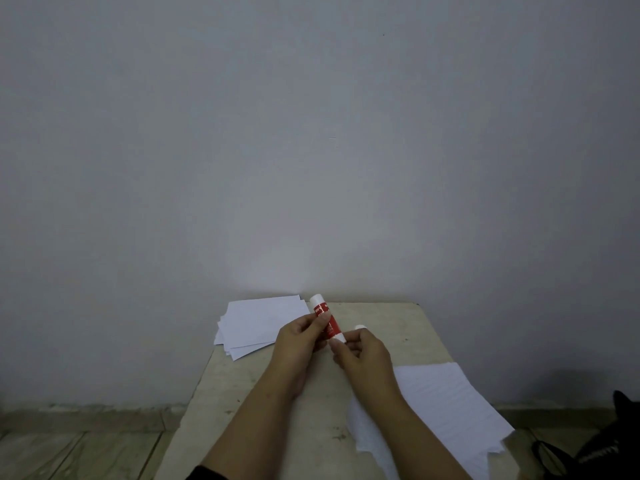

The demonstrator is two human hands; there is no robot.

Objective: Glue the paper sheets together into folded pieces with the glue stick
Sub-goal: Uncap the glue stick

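A red and white glue stick (325,317) is held above the far part of the small table (391,327). My left hand (300,344) grips its red body between thumb and fingers. My right hand (360,356) pinches the stick's near white end, and a white cap-like piece (360,327) shows above its fingers. A loose stack of white paper sheets (258,325) lies at the table's far left corner, overhanging the edge. Another white sheet (443,410) lies at the near right, partly under my right forearm and hanging off the table.
A plain grey wall stands right behind the table. A dark bag (609,445) with a strap sits on the floor at the bottom right. Tiled floor (69,452) shows at the lower left.
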